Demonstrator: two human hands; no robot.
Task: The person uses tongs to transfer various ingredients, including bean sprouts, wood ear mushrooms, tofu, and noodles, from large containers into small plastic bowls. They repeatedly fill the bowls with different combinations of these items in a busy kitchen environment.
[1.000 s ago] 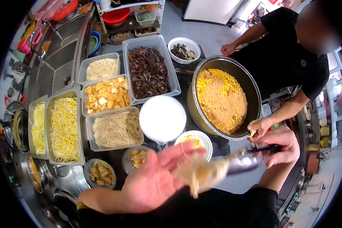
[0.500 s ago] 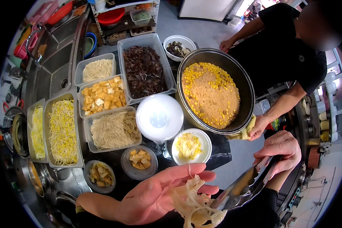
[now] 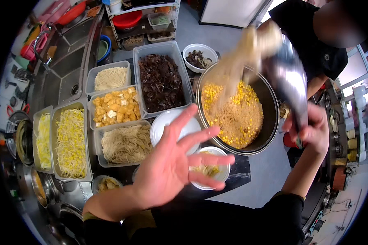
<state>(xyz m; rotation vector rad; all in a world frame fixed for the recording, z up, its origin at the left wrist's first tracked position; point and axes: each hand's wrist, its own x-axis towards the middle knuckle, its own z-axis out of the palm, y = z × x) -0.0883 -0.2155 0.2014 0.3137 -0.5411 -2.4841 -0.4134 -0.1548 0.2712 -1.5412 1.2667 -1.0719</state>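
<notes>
tongs [image 3: 293,83] have swung up, their blurred load [image 3: 249,48] partly hiding the pot [image 3: 270,118]

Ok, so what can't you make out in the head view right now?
Head view: pale stringy food, shape smeared by motion blur.
Head view: silver metal tongs, tips also blurred.
Head view: part of the white round bowl, behind the bare left hand.

grey floor [image 3: 257,179], double steel sink [image 3: 65,79] at left, shelving rack [image 3: 140,31] beyond, pale wall [image 3: 349,214] at right
</notes>
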